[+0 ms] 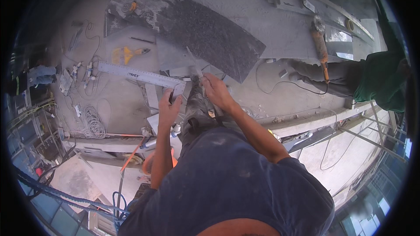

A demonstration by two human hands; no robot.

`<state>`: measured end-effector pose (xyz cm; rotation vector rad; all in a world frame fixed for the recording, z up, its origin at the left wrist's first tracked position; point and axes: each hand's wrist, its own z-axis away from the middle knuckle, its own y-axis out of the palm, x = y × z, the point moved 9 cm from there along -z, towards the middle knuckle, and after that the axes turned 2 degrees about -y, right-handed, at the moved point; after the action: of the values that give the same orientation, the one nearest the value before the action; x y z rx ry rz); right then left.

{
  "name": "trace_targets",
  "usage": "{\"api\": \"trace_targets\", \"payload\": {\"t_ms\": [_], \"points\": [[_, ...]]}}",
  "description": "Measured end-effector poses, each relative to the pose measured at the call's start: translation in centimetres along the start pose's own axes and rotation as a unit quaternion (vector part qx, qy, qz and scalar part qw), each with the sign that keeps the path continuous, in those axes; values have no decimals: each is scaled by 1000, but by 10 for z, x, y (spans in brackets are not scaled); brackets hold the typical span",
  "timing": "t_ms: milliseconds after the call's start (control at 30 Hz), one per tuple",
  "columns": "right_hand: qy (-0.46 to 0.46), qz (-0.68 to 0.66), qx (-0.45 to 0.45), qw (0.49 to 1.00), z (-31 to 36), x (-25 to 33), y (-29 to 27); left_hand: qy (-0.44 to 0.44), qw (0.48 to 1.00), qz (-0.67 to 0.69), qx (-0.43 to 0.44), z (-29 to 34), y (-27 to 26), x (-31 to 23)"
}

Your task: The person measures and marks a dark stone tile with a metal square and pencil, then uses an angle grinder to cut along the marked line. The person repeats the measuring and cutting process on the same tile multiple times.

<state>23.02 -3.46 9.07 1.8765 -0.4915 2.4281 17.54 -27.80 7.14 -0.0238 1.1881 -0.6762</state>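
A silver L-shaped try square (pixel 140 77) extends to the left from my left hand (pixel 169 109), whose thumb and fingers are closed on its short arm. In my right hand (pixel 215 90) is a thin, pale, pointed strip (pixel 192 57), too blurred to name, slanting up and away from the fingers. Just beyond the hands lies a dark speckled stone slab (pixel 192 26), dusty at its left end. My trouser leg shows between the two hands.
Left of the slab lie a yellow-handled brush (pixel 140 51) and a yellow scraper-like piece (pixel 119 55). Coiled cable (pixel 92 122) and cords cover the left floor. At right, an orange-bodied angle grinder (pixel 320 48) trails a cord near a person in green (pixel 380 76). A ledge (pixel 302 124) runs behind.
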Motion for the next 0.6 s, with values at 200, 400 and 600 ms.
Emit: {"api": "trace_targets", "payload": {"t_ms": [200, 400, 600], "points": [[6, -14, -1, 1000, -79, 38, 63, 39, 999, -16, -2, -43, -15, -44], [-30, 48, -59, 997, -110, 56, 73, 20, 994, -76, -80, -83, -40, -58], [127, 448, -225, 856, -85, -40, -66, -19, 965, -195, -172, -79, -95, -34]]}}
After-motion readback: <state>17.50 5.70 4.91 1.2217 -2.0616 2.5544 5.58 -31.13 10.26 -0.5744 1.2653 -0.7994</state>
